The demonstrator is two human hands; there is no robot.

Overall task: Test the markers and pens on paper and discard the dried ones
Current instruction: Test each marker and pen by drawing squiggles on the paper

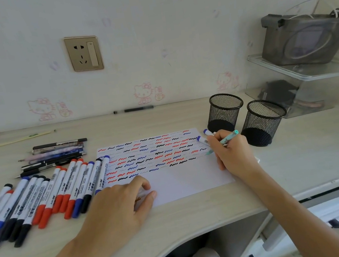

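Right hand (232,151) grips a teal pen (224,142), tip on the paper's (183,179) 3 o'clock edge. Left hand (120,205) rests on the paper's 7 o'clock corner, fingers curled over a small object; grip indeterminate. Markers (41,197) lie at 9 o'clock, pens (53,155) at 10. Two mesh cups (244,116) stand at 2 o'clock. Pale desk (302,158); wall outlet (83,53).

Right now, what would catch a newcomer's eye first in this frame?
The white paper sheet at desk centre, covered in red, blue and black squiggles. The right hand holds a teal pen to its right edge; a row of capped whiteboard markers lies to its left.
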